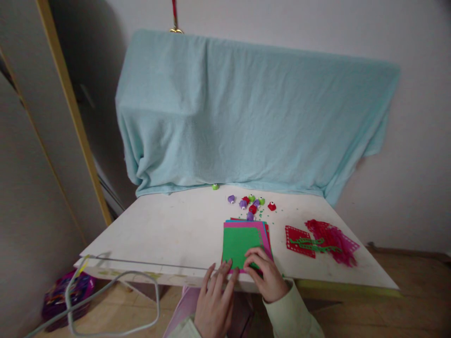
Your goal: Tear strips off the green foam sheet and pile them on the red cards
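A white tabletop [169, 230] stands against a pale wall, its far side taken up by something bulky draped in a light blue cloth [246, 117]. A tall wooden-edged panel [66, 103] leans along the left, and wood flooring shows to the right and below.

At the near edge of the table lies a stack of coloured paper sheets [243, 241], green on top with pink, red and blue edges peeking out on the far and right sides. The left hand [214, 303] lies flat and relaxed, fingertips touching the stack's near left corner, gripping nothing. The right hand [266, 277] curls over the near right corner, fingers pressing on the green sheet; whether it pinches the paper I cannot tell.

Just beyond the stack sits a cluster of small craft punches [250, 204] in purple, red and green, with green paper specks around them. To the right lie punched red paper pieces [299, 240] and a crumpled pink-red heap [334, 239]. The left half of the tabletop is open. A grey cable [116, 286] loops below the near left edge, above a purple bag [63, 293] on the floor.
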Demonstrator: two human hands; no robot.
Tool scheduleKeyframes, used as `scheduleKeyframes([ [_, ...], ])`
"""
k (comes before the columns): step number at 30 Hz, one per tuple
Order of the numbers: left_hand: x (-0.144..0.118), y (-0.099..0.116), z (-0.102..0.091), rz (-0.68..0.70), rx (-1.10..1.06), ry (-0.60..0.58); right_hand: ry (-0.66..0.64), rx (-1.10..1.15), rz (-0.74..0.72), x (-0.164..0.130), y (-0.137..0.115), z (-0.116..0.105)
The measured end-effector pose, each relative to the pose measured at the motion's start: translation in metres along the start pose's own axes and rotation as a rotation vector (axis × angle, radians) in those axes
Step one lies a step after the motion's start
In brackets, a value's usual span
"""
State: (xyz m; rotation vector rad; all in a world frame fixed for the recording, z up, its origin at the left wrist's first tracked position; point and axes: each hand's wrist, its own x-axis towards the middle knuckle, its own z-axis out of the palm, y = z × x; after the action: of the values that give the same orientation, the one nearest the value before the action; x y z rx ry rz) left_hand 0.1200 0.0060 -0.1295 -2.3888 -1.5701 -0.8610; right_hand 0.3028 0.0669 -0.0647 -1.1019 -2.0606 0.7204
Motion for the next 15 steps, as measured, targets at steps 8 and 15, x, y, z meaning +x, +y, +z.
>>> scheduleKeyframes([
  [8,0.0013,0.0014,-0.0019,0.002,0.001,0.01,-0.018,-0.005,-0.011,-0.0009,-0.0033,-0.0017],
  [15,0.0017,0.0015,-0.001,0.0,0.009,0.001,-0.026,0.011,-0.036,-0.0013,-0.0068,-0.0051],
])
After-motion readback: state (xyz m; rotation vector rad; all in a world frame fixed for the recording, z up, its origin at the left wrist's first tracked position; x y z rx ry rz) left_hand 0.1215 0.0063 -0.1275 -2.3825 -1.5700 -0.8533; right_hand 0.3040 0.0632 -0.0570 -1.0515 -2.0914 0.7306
